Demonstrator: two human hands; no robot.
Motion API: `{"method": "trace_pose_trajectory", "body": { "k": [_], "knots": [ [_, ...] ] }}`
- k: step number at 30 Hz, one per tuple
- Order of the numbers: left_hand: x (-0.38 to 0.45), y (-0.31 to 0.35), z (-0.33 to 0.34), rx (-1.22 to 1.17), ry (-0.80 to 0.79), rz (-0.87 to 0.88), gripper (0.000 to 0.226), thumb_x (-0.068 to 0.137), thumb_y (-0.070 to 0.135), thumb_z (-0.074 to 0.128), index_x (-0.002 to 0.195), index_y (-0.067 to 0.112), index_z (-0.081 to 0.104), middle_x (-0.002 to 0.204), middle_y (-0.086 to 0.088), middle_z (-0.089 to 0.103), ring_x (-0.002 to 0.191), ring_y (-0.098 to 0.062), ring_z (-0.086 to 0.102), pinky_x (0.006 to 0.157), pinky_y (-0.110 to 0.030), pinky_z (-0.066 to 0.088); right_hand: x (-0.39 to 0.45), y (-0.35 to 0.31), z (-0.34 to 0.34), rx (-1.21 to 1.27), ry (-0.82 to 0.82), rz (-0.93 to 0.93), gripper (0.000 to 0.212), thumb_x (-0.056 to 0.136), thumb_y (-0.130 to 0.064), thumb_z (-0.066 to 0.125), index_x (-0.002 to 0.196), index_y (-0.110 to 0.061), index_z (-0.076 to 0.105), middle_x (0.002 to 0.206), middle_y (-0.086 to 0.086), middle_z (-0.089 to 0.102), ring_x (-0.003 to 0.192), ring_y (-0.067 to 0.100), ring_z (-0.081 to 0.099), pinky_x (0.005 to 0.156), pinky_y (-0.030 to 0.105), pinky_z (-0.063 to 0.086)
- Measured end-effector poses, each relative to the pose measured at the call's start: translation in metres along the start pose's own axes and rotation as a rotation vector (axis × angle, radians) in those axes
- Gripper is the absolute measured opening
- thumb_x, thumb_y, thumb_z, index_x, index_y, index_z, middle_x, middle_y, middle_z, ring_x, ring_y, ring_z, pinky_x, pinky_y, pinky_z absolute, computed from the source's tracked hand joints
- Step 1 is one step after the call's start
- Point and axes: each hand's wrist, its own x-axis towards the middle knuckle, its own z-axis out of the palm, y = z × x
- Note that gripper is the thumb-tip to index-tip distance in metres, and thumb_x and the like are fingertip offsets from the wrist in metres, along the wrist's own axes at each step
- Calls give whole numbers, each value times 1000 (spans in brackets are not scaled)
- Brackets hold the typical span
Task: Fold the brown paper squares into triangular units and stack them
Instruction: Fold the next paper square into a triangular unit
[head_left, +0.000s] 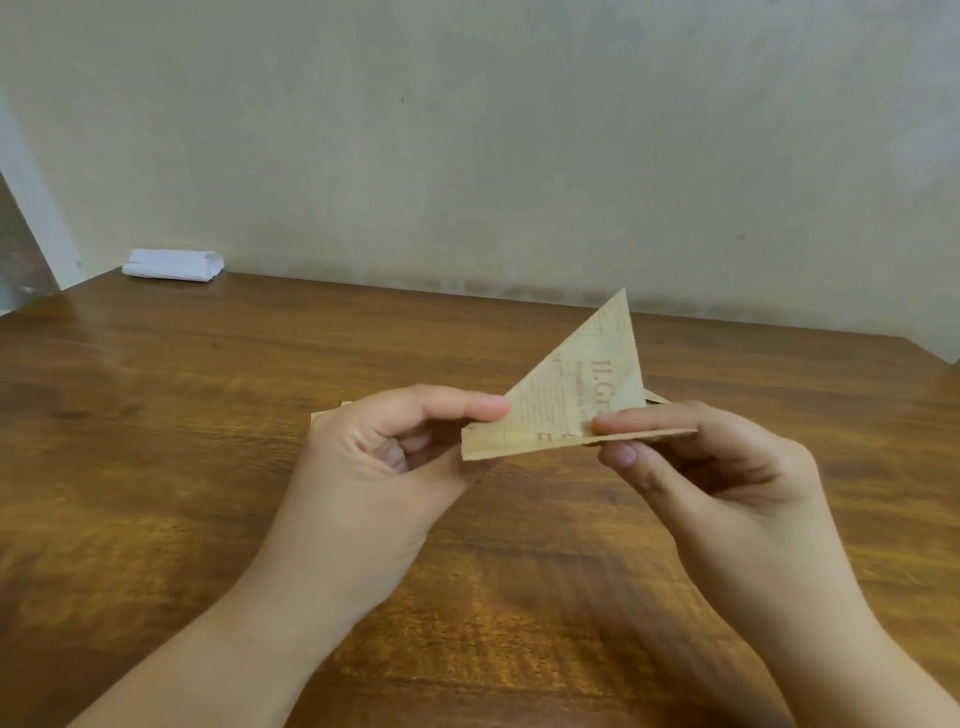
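A brown paper piece (566, 395) printed with newspaper text is folded into a triangle and held above the wooden table (182, 415), its point up. My left hand (384, 457) pinches its lower left corner between thumb and forefinger. My right hand (711, 467) pinches its lower right edge. Corners of more brown paper (324, 415) lying on the table peek out behind my left hand and behind the triangle at the right; most of that paper is hidden.
A folded white cloth or paper bundle (174, 265) lies at the table's far left corner against the pale wall (467, 130). The table's right edge runs near the frame's right side.
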Motion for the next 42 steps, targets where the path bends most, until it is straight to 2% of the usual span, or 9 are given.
{"method": "trace_pose_trajectory", "body": {
  "k": [4,9,11,13,17,24,33,38,42],
  "knots": [
    [-1,-2,-3,1,-37,47,32,55,4,86,80,23,78,81,5,76,78,-9,72,70,-14,54,-1,-2,1,10,27,11,13,71,-15,68,81,-19,75,80,-14,74,79,3,70,68,10,51],
    [-2,-2,-3,21,-7,65,26,59,9,84,78,27,78,79,5,76,75,-8,71,69,-15,53,-2,-8,6,31,62,47,12,69,-19,69,80,-20,76,76,-14,73,75,1,68,64,8,49],
    [-2,-2,1,-5,33,13,22,60,9,83,74,25,78,75,3,76,72,-10,72,67,-16,54,-2,-10,8,50,86,96,8,68,-16,69,74,-16,73,70,-13,72,68,-3,65,61,6,46],
    [-2,-3,5,-63,69,-55,13,59,9,77,72,14,77,73,-3,75,68,-13,72,65,-16,54,-2,-9,10,66,117,169,6,67,-19,70,68,-14,72,66,-7,71,63,-2,63,59,8,47],
    [-4,-8,10,-167,141,-222,22,60,7,70,80,0,68,71,-11,74,63,-14,71,60,-15,53,-1,-1,14,138,163,320,21,60,-30,74,72,-13,73,73,6,74,71,13,69,72,22,56],
    [-3,-10,12,-201,204,-367,22,59,11,71,77,5,59,71,-13,73,65,-19,73,58,-20,57,1,2,21,349,199,471,8,58,-13,73,63,-8,69,70,12,73,68,17,72,65,21,58],
    [-4,-9,11,-205,241,-440,21,67,3,71,81,4,55,70,-17,72,62,-20,72,53,-20,56,1,2,24,475,233,604,27,61,-3,70,85,1,57,67,13,71,63,17,72,59,22,57],
    [-4,-11,10,-177,211,-432,27,70,4,71,95,2,60,73,-13,74,63,-17,72,56,-19,57,2,0,24,519,272,595,26,66,2,69,80,-8,49,59,13,67,60,22,71,54,24,57],
    [-3,-12,10,-155,200,-412,35,67,8,71,99,-2,63,75,-13,74,62,-17,72,55,-19,56,2,-2,22,520,255,604,33,62,-4,68,92,-6,52,66,13,71,62,20,72,54,22,57]
  ]
}}
